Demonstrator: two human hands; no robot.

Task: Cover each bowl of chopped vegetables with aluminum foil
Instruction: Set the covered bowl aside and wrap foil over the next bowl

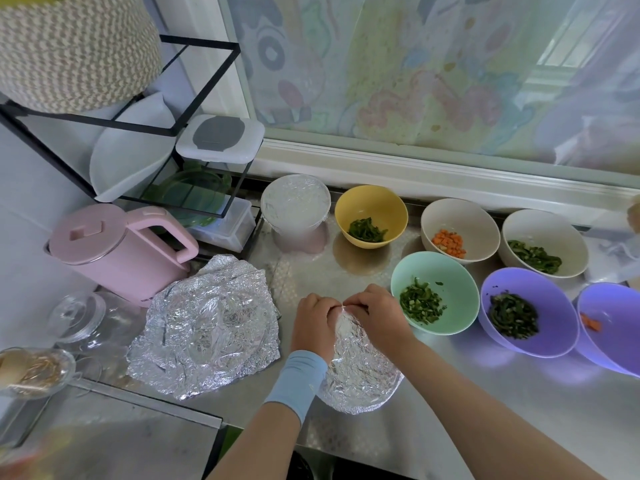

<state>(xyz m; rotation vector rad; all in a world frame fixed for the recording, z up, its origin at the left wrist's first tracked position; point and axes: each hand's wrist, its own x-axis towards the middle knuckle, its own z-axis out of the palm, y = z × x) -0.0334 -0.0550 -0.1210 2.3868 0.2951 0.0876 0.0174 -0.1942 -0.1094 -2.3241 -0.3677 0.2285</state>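
A steel surface (349, 271) runs below a window. The left hand (313, 323) and right hand (377, 317) pinch the far edge of a foil sheet (356, 375) domed beneath them, apparently to crimp it over a bowl. The uncovered mint bowl (434, 271) waits just right of them.

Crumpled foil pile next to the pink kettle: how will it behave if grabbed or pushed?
Likely floppy: the foil pile is thin, creased sheet, so it should buckle where pinched. Probably very light, so a push may slide it across the smooth metal counter rather than tip it. Its wrinkles suggest it keeps whatever dents a grip leaves.
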